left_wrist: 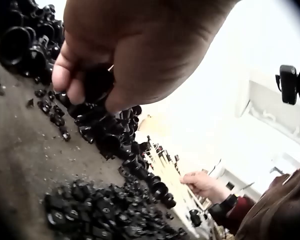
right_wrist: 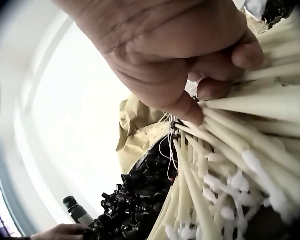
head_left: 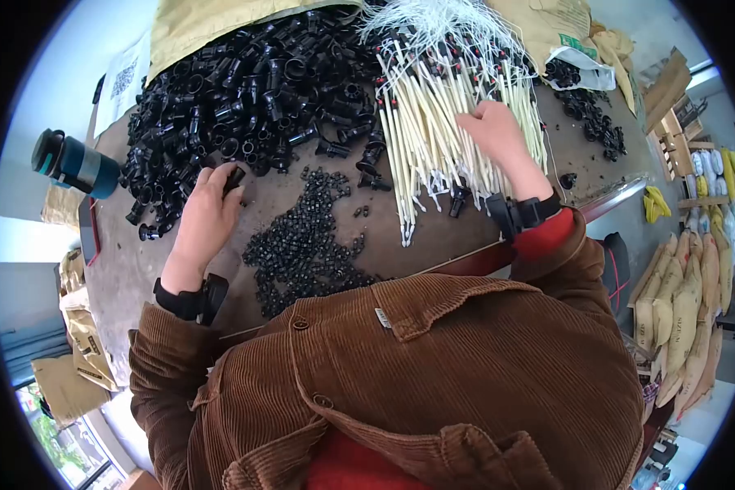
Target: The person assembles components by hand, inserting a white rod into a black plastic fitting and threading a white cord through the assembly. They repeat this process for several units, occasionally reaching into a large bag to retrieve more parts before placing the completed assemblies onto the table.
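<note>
– Checking your left hand (head_left: 204,214), what does it hold?
– Your thumb and fingers are curled in, pinching one black fitting (head_left: 234,179) at the near side of the fitting pile (head_left: 220,114), toward the left edge of the table (head_left: 126,286).
– And your right hand (head_left: 501,133)?
– Its fingers are bent and touch the cream rods (head_left: 412,155), which lie right of center toward the far edge. You cannot tell from these views whether it grips one.
– Which containers are on your table?
– At the far-left corner, a paper sack (head_left: 212,26) borders the pile. At the far-right corner, a white plastic bag (head_left: 603,80) shows black parts in its mouth, beside a tan sack (head_left: 557,31). At the left edge is a lidded bottle (head_left: 96,173); its contents are hidden.
– What lies nearest you?
– Small black pieces (head_left: 298,253), loose near the table's near edge.
</note>
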The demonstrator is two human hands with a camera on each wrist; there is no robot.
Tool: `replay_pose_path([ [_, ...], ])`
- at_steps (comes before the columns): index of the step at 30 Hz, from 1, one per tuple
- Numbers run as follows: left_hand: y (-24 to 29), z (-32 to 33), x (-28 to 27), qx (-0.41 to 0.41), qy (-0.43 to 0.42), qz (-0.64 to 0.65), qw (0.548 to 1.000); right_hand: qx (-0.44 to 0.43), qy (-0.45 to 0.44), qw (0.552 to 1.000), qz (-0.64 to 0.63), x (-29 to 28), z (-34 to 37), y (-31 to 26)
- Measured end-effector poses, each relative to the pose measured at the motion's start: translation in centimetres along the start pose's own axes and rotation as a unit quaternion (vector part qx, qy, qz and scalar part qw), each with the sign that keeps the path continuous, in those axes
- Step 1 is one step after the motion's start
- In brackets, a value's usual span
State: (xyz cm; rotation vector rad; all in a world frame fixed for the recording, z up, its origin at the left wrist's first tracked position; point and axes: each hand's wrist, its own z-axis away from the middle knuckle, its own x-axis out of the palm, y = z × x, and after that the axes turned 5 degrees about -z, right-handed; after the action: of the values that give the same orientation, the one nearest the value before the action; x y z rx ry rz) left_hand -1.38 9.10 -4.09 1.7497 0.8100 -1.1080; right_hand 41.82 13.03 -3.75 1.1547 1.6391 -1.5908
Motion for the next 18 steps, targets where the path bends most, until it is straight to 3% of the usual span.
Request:
replay_pose_path([
  [2, 0.2, 0.7, -1.2, -0.002, 0.017, 0.034, 0.999, 0.005, -0.032, 0.998, -0.062, -0.7, -0.5, -0.4],
  [4, 0.3, 1.8, -2.5, -0.138, -0.060, 0.220, 0.964, 0.025, 0.000, 0.997, -0.066, -1.0, -0.6, -0.7],
  [5, 0.3, 2.6, -3.1, -0.208, -0.094, 0.309, 0.923, -0.009, 0.029, 0.999, -0.018, -0.8, -1.0, -0.1],
  [6, 0.3, 3.1, -3.6, -0.229, -0.090, 0.304, 0.920, -0.046, 0.057, 0.997, 0.028, -0.6, -1.4, 0.7],
  [8, 0.5, 3.8, -4.2, -0.173, -0.108, 0.422, 0.883, -0.046, 0.035, 0.997, 0.044, -0.7, -1.8, 0.9],
  [9, 0.9, 4.3, -4.3, -0.190, -0.102, 0.417, 0.883, -0.056, 0.022, 0.998, 0.036, -0.9, -1.7, 0.1],
  [10, 1.3, 4.7, -4.3, -0.204, -0.092, 0.471, 0.853, 0.027, -0.035, 0.988, -0.149, -1.5, -1.3, -0.7],
  [11, 1.7, 4.9, -4.3, -0.215, -0.081, 0.523, 0.821, 0.113, -0.092, 0.935, -0.325, -1.8, -1.0, -1.7],
  [12, 1.9, 5.0, -4.2, -0.225, -0.077, 0.520, 0.820, 0.111, -0.103, 0.933, -0.327, -1.7, -0.4, -3.0],
  [13, 2.2, 5.1, -3.9, -0.209, -0.086, 0.539, 0.812, 0.097, -0.210, 0.822, -0.521, -1.4, 0.6, -4.8],
  [14, 2.6, 5.0, -3.5, -0.190, -0.095, 0.558, 0.802, 0.081, -0.301, 0.661, -0.683, -0.7, 1.6, -6.5],
  [16, 3.2, 4.9, -2.9, -0.174, -0.105, 0.579, 0.790, 0.077, -0.350, 0.566, -0.743, 2.3, 3.7, -10.5],
  [17, 3.5, 4.8, -2.6, -0.159, -0.119, 0.568, 0.799, 0.081, -0.352, 0.564, -0.742, 3.4, 4.5, -12.4],
  [18, 3.7, 4.8, -2.5, -0.145, -0.133, 0.557, 0.807, 0.043, -0.336, 0.603, -0.722, 4.3, 5.2, -14.1],
])
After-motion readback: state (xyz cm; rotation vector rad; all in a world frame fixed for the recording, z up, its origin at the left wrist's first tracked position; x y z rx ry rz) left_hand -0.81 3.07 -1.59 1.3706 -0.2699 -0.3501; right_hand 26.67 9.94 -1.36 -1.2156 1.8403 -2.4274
